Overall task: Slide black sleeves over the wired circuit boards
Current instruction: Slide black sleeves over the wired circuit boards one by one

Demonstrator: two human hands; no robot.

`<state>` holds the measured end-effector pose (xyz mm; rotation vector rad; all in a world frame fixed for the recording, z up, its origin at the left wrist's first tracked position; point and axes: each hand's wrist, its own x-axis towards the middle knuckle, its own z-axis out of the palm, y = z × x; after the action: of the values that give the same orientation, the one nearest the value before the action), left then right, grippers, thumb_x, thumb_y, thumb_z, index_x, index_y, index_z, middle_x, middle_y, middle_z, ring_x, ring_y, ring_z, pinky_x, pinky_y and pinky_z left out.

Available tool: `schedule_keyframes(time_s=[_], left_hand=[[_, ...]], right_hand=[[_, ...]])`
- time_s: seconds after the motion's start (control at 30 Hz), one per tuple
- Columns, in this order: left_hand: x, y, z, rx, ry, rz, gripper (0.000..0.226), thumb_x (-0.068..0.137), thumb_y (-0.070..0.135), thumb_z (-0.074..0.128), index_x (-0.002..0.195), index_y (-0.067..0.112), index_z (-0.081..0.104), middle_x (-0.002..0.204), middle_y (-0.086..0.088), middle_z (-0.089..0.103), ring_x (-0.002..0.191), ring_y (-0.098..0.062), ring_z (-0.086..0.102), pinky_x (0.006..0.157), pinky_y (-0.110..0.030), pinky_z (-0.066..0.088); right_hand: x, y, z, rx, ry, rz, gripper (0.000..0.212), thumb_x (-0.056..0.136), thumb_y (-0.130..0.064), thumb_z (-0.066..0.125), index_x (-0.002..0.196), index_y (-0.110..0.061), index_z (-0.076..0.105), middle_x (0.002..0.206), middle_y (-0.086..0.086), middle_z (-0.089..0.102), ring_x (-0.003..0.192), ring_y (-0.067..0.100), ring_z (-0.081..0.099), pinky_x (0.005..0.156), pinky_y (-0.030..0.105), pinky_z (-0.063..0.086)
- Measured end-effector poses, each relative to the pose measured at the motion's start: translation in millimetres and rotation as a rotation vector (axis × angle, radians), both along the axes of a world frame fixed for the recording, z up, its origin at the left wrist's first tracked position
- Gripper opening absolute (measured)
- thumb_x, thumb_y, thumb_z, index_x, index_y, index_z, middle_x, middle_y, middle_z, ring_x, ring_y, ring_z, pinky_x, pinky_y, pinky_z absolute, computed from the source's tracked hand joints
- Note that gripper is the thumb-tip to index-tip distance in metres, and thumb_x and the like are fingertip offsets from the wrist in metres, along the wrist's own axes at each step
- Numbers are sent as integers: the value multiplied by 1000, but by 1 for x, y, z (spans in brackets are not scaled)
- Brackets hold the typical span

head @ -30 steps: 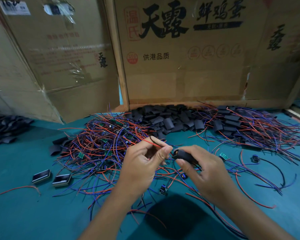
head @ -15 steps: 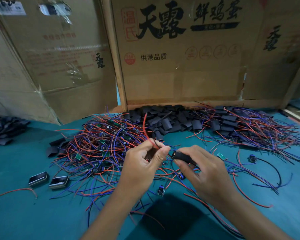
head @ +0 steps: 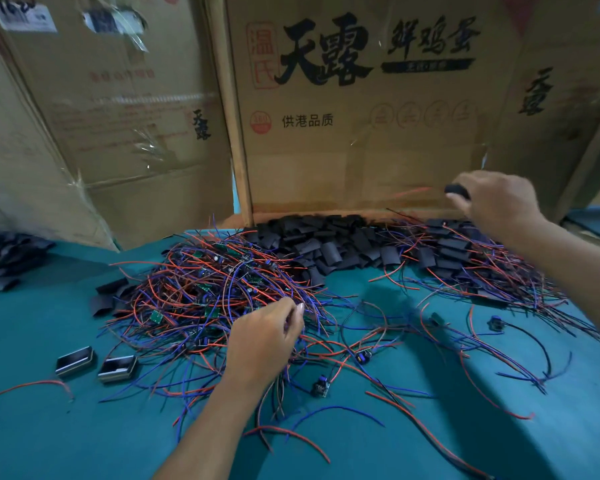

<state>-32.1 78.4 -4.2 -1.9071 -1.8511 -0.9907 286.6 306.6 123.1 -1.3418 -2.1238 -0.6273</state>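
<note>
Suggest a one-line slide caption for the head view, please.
Right hand lifts a sleeved board; left hand reaches into tangled wires.

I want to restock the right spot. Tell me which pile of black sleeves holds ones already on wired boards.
The right-hand pile, under the right hand: red and blue wires run from its sleeves. The middle pile and far-left pile are bare sleeves.

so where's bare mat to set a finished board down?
Bare mat runs along the near-left edge, in front of the two small cases, and in a smaller patch near-right. It is crowded mid-table: wire tangle, sleeve pile, sleeved boards.
</note>
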Motion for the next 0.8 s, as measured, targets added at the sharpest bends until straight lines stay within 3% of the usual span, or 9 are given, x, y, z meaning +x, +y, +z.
schedule_keyframes(time_s=[0.1,0.2,0.3,0.43,0.53,0.6,0.8], left_hand=[[-10,2,-1,24,2,58,36,99,30,51,66,16,55,46,6,43,37,-14,40,34,-32,33],[-13,6,-2,30,0,80,36,99,28,53,65,16,55,46,5,44,36,-14,41,32,-33,35],[-11,9,-4,25,4,66,37,99,28,52,64,17,53,45,7,42,35,-11,37,33,-28,29],[-10,11,-7,18,8,49,35,98,24,57,64,17,52,46,8,41,35,-11,36,35,-26,25],[-13,10,-6,12,7,56,35,98,24,56,64,17,53,45,8,41,34,-12,37,33,-28,28],[-14,9,-5,14,4,62,35,98,23,58,64,17,54,44,7,42,34,-12,37,32,-28,27],[-16,10,-7,-14,-3,80,34,98,23,60,65,17,54,44,6,43,34,-12,38,33,-29,29]], right_hand=[[19,30,-7,-130,-142,-161,29,94,-39,55,103,-12,61,95,10,64,88,30,62,71,40,54],[15,39,-28,-243,-316,-267,44,95,-51,48,116,-14,57,111,12,63,106,31,58,86,41,46],[-17,37,-38,-212,-211,-164,42,96,-47,47,118,-12,56,114,14,62,107,33,56,87,43,45],[-73,28,-53,-401,-250,23,31,93,-40,54,111,-15,59,110,14,63,100,33,58,81,41,51],[-96,32,-72,-645,-301,12,52,88,-44,64,128,-12,50,123,15,56,115,35,52,88,41,48],[-96,37,-78,-748,-321,-23,60,86,-45,69,129,-9,48,123,14,56,112,33,54,86,40,49],[-90,35,-76,-689,-213,-16,27,92,-36,63,110,-17,56,110,9,62,99,30,59,85,44,52]])
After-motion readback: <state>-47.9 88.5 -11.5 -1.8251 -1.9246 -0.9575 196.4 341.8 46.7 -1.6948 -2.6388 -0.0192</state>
